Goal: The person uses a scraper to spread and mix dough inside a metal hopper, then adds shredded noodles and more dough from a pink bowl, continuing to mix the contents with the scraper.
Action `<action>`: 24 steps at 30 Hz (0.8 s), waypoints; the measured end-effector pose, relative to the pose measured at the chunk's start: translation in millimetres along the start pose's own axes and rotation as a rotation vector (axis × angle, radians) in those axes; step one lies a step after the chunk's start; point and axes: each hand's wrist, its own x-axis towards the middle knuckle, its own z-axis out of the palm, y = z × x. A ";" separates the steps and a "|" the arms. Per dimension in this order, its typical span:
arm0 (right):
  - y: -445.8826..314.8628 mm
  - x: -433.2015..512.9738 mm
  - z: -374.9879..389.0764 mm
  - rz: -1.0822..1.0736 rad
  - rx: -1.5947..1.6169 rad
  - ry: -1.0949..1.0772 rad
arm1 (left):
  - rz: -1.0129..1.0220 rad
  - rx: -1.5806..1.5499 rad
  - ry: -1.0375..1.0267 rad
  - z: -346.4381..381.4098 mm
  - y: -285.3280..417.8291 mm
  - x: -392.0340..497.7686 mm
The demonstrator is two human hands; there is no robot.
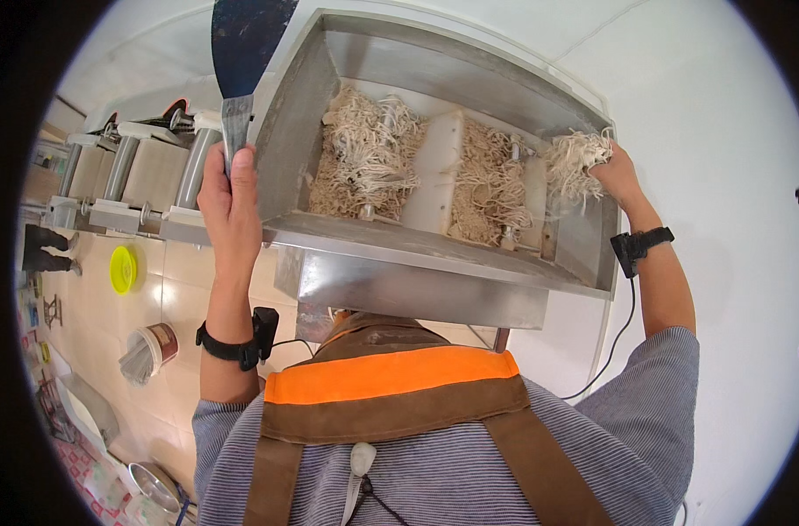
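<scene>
My left hand (229, 197) grips the handle of a wide dark-bladed scraper (248, 49), blade pointing up, held near the left end of a steel trough (409, 237). At the trough's right end, my right hand (615, 174) clutches a clump of pale dough strands (577, 161). Inside the trough, shredded dough (370, 151) heaps in the left section around a metal shaft. More crumbly dough (485, 177) fills the middle section. A white divider (432, 174) stands between these two heaps.
Left of the trough stands a roller machine (153, 171) with metal rollers and dough-coloured sheets. On the tiled floor are a yellow-green basin (123, 269) and a bucket holding thin sticks (153, 352). A person's legs (47, 248) show at far left. A white wall (715, 164) rises close on the right.
</scene>
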 end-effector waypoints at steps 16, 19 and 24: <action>-18.6 -3.2 89.1 -0.425 -0.430 -0.436 | -0.057 -0.050 -0.007 0.4 -2.1 -2.9; -8.3 23.3 114.7 -0.250 -0.509 -0.525 | -0.034 -0.024 0.002 2.4 -2.5 -2.6; -1.7 36.5 92.6 -0.206 -0.699 -0.500 | -0.062 0.000 -0.015 -0.8 -3.2 -2.2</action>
